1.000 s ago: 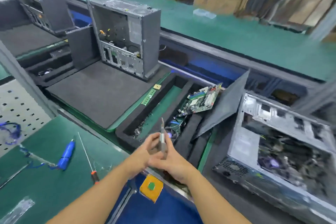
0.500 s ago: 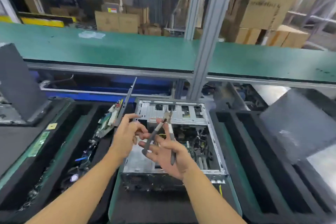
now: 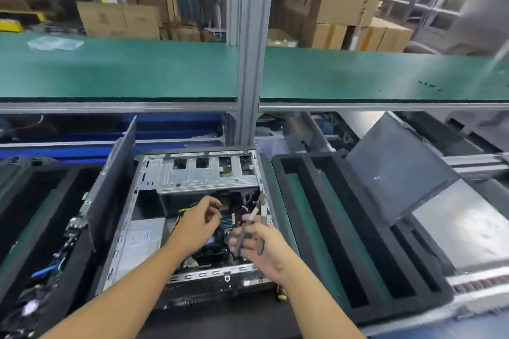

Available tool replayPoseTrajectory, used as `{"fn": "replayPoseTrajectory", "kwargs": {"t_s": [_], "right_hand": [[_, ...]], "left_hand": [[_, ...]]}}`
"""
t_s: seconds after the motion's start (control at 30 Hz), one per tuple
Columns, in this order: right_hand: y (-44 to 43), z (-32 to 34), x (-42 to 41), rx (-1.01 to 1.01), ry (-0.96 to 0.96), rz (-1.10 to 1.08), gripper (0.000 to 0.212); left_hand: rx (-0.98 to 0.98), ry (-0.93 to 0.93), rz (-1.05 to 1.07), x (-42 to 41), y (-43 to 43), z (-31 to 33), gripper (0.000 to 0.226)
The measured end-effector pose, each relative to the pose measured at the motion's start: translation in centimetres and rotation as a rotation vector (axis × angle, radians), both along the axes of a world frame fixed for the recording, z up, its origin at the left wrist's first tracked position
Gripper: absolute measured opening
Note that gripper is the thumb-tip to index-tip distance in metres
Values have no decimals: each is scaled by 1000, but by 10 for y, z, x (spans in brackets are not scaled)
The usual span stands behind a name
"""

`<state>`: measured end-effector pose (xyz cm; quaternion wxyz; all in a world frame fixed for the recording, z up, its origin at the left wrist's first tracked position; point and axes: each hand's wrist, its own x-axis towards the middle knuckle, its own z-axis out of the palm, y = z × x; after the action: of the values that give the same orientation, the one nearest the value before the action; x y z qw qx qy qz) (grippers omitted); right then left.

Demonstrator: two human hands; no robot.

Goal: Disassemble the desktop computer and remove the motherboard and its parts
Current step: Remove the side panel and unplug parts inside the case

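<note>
Two hands are seen, held apart over one open computer case (image 3: 192, 173). The right hand (image 3: 260, 246) is clamped on one pair of pliers (image 3: 245, 231), whose two grey handles are spread, one crossing the palm and the other gripped by the fingers; the nose is pointed up and away into the case. The left hand (image 3: 199, 224) is held just beside it with fingers curled over the cables; whether anything is pinched cannot be told.

The motherboard (image 3: 230, 221) is seated in the case floor, glimpsed between and below the two hands, with green slots showing. One silver power supply (image 3: 143, 239) is lodged in the case's near-left corner. One metal drive cage (image 3: 203, 176) is spanned across the far end, and four rectangular openings are counted in it.

The case is laid on its side. One dark side panel (image 3: 115, 181) is stood on edge against its left wall. One black foam tray (image 3: 311, 217) with long slots is placed just to the right, and a second dark panel (image 3: 399, 168) is leaned over its far corner. Another tray (image 3: 41, 228) on the left is filled with blurred parts.

One green shelf (image 3: 110, 69) is carried across the back by one aluminium post (image 3: 248, 49).
</note>
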<state>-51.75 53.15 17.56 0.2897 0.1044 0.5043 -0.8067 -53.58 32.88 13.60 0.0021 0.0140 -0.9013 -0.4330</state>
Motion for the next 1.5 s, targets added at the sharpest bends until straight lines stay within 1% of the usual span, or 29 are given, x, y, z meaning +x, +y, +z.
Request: {"fn": "replayPoseTrajectory", "kwargs": {"t_s": [0.07, 0.13, 0.17, 0.23, 0.3, 0.33, 0.4, 0.53, 0.6, 0.7, 0.87, 1.03, 1.1, 1.27, 1.4, 1.5], "right_hand": [[-1, -2, 0, 26, -12, 7, 26], [-1, -4, -1, 18, -37, -2, 27], [0, -1, -2, 1, -53, 1, 33], [3, 3, -2, -43, -91, 18, 52], [3, 4, 0, -95, -132, 18, 65], [3, 3, -1, -119, -150, 11, 66], [6, 1, -3, -144, -168, 23, 61], [14, 5, -5, -68, -176, 247, 65], [13, 3, -2, -26, -181, 306, 64], [4, 1, -2, 9, -180, 305, 62], [-4, 6, -9, 63, -218, 299, 62], [-5, 4, -11, 75, -213, 287, 62], [-6, 3, -10, 79, -199, 273, 64], [-6, 3, -10, 86, -191, 267, 67], [-10, 6, -13, 94, -201, 264, 66], [-13, 8, -16, 89, -210, 245, 62]], "left_hand": [[-65, -32, -103, -9, 2, -3, 25], [-108, -16, -162, -20, 6, -7, 27], [-120, -2, -176, -26, 9, -9, 29], [-128, 16, -208, -36, 14, -12, 32], [-90, 26, -244, -44, 18, -17, 31], [-58, 33, -252, -47, 20, -19, 29], [10, 41, -231, -54, 24, -23, 24], [103, 18, -176, -64, 26, -29, 22], [149, 16, -184, -67, 24, -31, 23], [282, -19, -182, -68, 23, -35, 19], [507, -166, -99, -70, 27, -40, 13], [890, -344, 17, -65, 35, -52, 12], [998, -385, 19, -63, 36, -54, 13], [1178, -448, 4, -61, 36, -53, 19], [1167, -437, 6, -62, 38, -54, 15], [1232, -439, 16, -63, 39, -54, 14]]}}
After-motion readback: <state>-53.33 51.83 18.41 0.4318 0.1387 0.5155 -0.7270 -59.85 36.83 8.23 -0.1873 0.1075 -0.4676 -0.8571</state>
